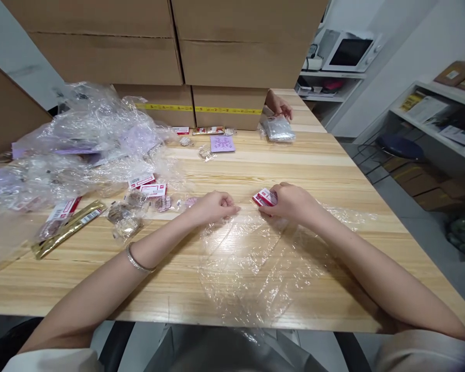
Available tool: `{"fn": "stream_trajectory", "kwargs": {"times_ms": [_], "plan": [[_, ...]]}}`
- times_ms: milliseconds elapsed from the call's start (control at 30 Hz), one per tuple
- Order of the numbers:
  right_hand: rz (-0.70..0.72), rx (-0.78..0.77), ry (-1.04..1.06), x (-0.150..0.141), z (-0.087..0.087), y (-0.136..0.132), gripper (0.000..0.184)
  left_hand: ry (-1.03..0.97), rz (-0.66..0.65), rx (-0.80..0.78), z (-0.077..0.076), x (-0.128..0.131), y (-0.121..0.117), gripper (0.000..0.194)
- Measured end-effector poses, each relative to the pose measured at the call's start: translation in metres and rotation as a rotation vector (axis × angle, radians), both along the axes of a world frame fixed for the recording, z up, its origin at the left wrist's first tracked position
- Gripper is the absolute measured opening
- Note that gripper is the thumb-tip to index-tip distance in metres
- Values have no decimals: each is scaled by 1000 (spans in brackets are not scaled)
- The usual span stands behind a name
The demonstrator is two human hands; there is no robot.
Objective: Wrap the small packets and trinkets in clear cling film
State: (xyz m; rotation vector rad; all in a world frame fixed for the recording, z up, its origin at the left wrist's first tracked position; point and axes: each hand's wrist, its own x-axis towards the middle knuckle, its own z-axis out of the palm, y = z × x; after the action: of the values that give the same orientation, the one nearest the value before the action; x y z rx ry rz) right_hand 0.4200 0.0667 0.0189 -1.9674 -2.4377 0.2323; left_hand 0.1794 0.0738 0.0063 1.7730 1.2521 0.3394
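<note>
A large clear plastic bag (248,268) lies spread on the table in front of me, one end hanging over the near edge. My left hand (219,205) pinches its far edge between thumb and fingers. In my right hand (289,201) is a small red-and-white packet (264,197), held at the same far edge of the bag. To the left of my left hand are small clear-wrapped pieces (126,217), more red-and-white packets (153,189) and a long gold packet (70,230).
A heap of filled clear bags (96,134) covers the table's left side. Cardboard boxes (225,57) wall off the back. Near them lie a purple card (222,143) and other packets. Another person's hand (281,106) touches a silvery wrapped pack (278,129).
</note>
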Motion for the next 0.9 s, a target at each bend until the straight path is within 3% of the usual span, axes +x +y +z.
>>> {"fn": "stream_trajectory", "kwargs": {"times_ms": [100, 233, 400, 467, 567, 667, 767, 833, 900], "plan": [[-30, -84, 75, 1, 3, 4, 29, 7, -31, 11, 2, 1, -1, 30], [-21, -88, 118, 9, 19, 7, 30, -47, 4, -40, 2, -5, 1, 27], [-46, 157, 341, 17, 47, -3, 30, -114, 326, -150, 6, -12, 8, 20], [-22, 192, 479, 8, 46, -11, 34, -155, 432, -186, 7, -11, 9, 18], [103, 184, 586, -16, 24, -25, 37, -203, 498, -258, 8, -10, 8, 17], [208, 143, 500, -31, -3, -31, 34, -190, 486, -330, 9, -16, 6, 19], [192, 52, 391, -30, -15, -28, 28, -19, 349, -307, 16, -32, 5, 25], [187, 50, 320, -26, -12, -26, 31, 185, 186, -191, 23, -43, 4, 31], [214, 130, 261, -25, -2, -28, 42, 422, 89, 66, 32, -50, 2, 35]]}}
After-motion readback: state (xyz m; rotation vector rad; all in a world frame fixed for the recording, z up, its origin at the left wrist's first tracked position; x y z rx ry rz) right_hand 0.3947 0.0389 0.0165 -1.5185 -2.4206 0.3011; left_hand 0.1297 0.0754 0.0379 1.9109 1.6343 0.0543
